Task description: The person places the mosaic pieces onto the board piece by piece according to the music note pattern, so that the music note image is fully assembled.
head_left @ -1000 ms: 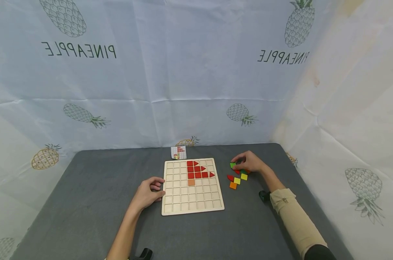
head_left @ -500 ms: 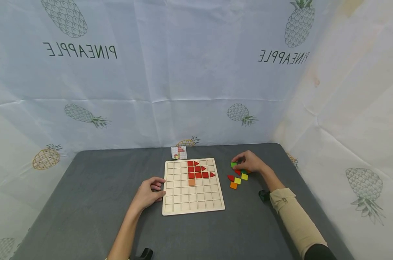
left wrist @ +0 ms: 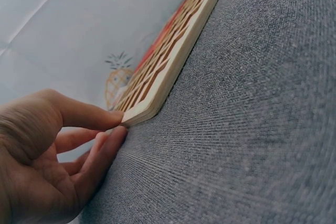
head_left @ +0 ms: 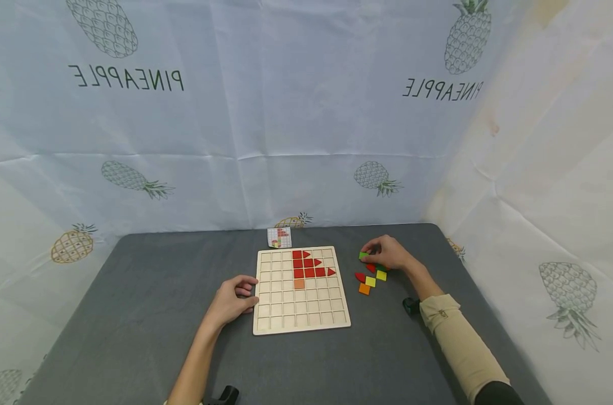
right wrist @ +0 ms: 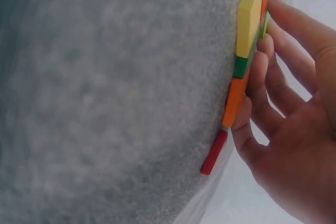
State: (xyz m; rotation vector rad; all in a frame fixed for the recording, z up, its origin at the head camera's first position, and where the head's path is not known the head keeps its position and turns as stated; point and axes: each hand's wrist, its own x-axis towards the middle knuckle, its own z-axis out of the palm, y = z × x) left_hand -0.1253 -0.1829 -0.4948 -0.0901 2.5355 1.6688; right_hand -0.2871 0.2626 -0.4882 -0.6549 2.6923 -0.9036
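A pale wooden grid board [head_left: 271,313] lies on the table, bearing red square and pointed tiles [head_left: 308,273] and one orange tile [head_left: 299,284]. At its left edge, my left hand [head_left: 231,301] pinches the rim between thumb and fingers; the left wrist view shows this grip on the board's corner [left wrist: 149,113]. Off to the right of the board, my right hand [head_left: 389,253] pinches a light green square tile [head_left: 363,255] over a small group of loose tiles. In the right wrist view that green tile [right wrist: 264,26] is mostly hidden behind other pieces and fingers.
Around the right hand lie loose yellow [head_left: 381,275], red [head_left: 360,277] and orange [head_left: 364,289] tiles, plus a dark green piece partly covered. A small printed pattern card [head_left: 279,237] stands behind the board. A pineapple-print cloth [head_left: 306,124] borders the grey table [head_left: 174,315].
The right hand has shifted very slightly left with the green tile, showing more of the loose red tile below. The left hand stays on the board's edge.
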